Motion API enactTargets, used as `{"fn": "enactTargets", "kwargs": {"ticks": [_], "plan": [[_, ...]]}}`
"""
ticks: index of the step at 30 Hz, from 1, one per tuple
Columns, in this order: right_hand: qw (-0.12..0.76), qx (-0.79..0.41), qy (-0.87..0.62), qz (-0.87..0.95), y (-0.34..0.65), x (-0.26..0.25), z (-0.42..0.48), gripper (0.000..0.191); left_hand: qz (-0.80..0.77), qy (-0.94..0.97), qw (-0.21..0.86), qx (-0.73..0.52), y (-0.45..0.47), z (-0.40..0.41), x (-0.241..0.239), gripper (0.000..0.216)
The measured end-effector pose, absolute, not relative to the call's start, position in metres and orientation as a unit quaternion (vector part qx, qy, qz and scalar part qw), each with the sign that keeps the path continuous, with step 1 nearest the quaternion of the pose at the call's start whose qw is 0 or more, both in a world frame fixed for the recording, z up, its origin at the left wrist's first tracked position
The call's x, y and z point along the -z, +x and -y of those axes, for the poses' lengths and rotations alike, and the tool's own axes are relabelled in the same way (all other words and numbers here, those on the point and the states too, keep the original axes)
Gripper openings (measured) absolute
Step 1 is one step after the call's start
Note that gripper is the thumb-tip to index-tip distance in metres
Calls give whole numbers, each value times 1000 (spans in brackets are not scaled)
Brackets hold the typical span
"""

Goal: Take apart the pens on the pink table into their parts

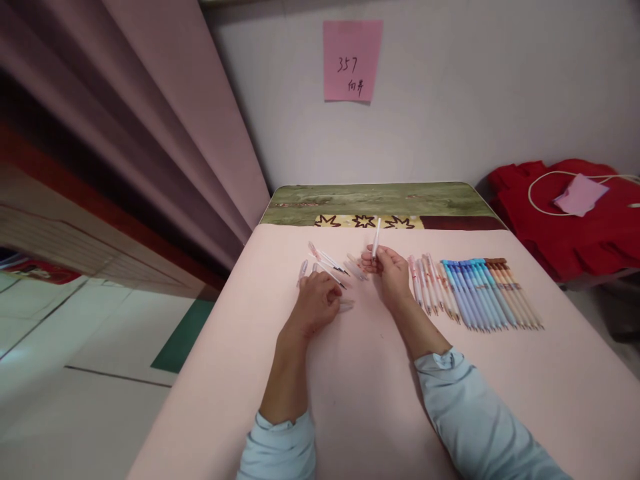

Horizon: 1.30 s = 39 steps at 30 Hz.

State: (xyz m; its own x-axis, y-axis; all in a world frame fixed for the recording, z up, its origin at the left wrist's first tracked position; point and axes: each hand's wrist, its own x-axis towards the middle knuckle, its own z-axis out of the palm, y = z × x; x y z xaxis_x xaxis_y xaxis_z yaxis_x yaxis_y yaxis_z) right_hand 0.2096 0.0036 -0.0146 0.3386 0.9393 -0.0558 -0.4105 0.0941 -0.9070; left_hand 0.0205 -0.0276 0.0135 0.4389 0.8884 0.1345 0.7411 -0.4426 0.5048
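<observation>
On the pale pink tabletop (350, 400), a colour-sorted row of pink, blue and tan plastic pens (475, 293) lies just right of the scattered clear pen parts (330, 263), over which the left hand (315, 300) curls, its grasp unclear, while the right hand (393, 270) pinches a slim white pen tube (376, 239) upright by its base.

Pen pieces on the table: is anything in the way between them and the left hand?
No, nothing visible is. The left hand rests on the pink table right at the loose pen pieces. The right hand holds a white pen tube upright off to the side, not between them.
</observation>
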Motion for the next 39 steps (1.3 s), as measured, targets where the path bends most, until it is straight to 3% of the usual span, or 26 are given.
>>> {"fn": "enactTargets", "kwargs": {"ticks": [9,15,18,26,39], "plan": [[695,-500,-444,266,210,15,-4,27,-504,810,142,-266,22,24,-10,15],[692,-490,-453,277,210,17,-5,28,-695,565,42,-442,-7,14,-5,6],[692,-491,-446,284,209,19,-6,28,-755,484,52,-439,-20,11,-4,8],[657,-511,-442,333,209,29,-6,27,-775,495,103,-380,-13,10,4,5],[618,-514,-462,376,205,27,-3,28,-746,593,44,-299,4,13,1,9]]}}
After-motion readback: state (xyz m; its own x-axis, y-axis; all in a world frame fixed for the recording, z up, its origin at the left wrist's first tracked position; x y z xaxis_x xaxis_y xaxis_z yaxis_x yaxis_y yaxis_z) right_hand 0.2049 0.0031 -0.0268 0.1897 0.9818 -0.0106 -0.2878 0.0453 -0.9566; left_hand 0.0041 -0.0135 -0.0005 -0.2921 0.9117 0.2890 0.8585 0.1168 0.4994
